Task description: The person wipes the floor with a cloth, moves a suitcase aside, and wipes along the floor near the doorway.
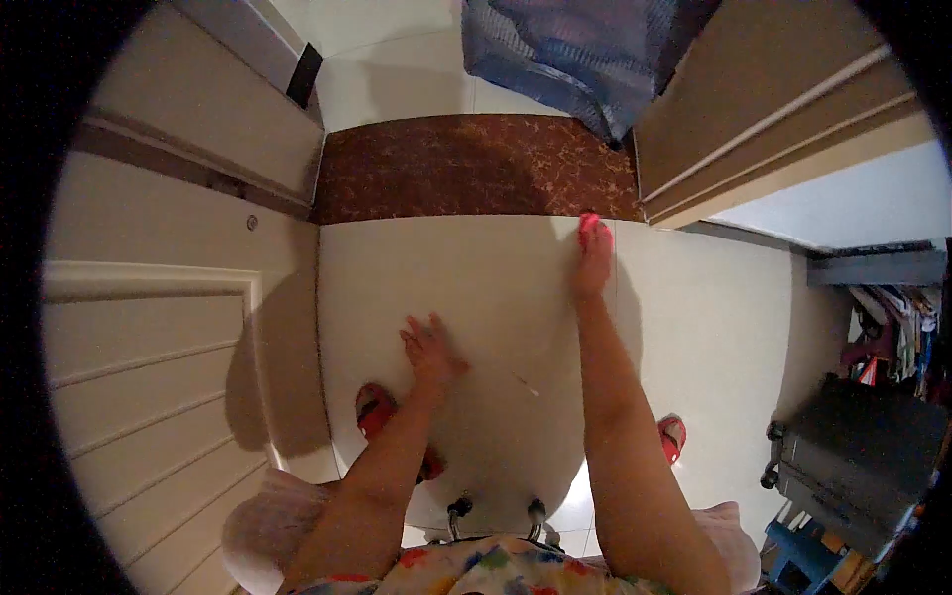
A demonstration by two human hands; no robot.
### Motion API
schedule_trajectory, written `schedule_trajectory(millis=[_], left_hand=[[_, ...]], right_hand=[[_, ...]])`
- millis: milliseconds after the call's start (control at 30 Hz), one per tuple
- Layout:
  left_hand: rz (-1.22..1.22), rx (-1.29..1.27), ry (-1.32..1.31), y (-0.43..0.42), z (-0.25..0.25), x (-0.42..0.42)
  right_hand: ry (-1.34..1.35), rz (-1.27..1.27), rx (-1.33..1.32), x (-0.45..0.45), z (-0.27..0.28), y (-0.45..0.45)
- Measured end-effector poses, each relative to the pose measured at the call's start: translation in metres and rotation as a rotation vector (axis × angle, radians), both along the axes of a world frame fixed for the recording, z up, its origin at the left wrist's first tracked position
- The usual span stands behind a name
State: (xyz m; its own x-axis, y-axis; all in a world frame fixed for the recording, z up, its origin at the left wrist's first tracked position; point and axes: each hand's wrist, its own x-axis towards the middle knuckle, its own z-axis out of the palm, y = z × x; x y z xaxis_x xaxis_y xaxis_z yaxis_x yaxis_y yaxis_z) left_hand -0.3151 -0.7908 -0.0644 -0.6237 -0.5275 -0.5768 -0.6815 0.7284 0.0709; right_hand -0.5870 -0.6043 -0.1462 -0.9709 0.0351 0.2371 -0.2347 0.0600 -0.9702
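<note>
My right hand (593, 260) reaches forward over the pale tiled floor (476, 268), close to the edge of the dark brown threshold strip (426, 164). Its fingers are closed on a small bright pink item (589, 219), possibly a cloth or sponge; most of it is hidden. Nearer to me on the left, my left hand (428, 352) is held low over the floor with its fingers spread and nothing in it. Whether it touches the tile I cannot tell. A red slipper (373, 407) shows beside my left forearm, and another red slipper (671, 438) is right of my right forearm.
A panelled door (149, 337) stands along the left side. Beyond the threshold hangs or lies a blue-grey fabric (565, 55). A door frame (783, 159) is at the right, with a dark wheeled case (843, 466) near a shelf of papers. Castors (536, 511) show below me.
</note>
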Motion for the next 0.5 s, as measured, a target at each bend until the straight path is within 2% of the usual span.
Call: schedule_trajectory(millis=[100, 200, 300, 400, 500], left_hand=[[0.003, -0.004, 0.049, 0.003, 0.006, 0.003], [-0.036, 0.025, 0.018, -0.003, -0.003, 0.002], [-0.020, 0.046, 0.059, -0.003, -0.005, 0.005], [-0.024, 0.010, 0.162, 0.000, -0.013, 0.013], [0.023, -0.013, 0.233, 0.008, -0.001, 0.016]], right_hand=[[0.339, 0.075, 0.730, 0.020, 0.003, -0.047], [0.074, 0.294, 0.970, 0.036, 0.054, -0.099], [0.252, 0.450, 0.785, 0.041, 0.038, -0.137], [0.172, 0.650, 0.920, 0.052, 0.035, -0.165], [0.147, 0.820, 0.823, 0.064, 0.028, -0.177]])
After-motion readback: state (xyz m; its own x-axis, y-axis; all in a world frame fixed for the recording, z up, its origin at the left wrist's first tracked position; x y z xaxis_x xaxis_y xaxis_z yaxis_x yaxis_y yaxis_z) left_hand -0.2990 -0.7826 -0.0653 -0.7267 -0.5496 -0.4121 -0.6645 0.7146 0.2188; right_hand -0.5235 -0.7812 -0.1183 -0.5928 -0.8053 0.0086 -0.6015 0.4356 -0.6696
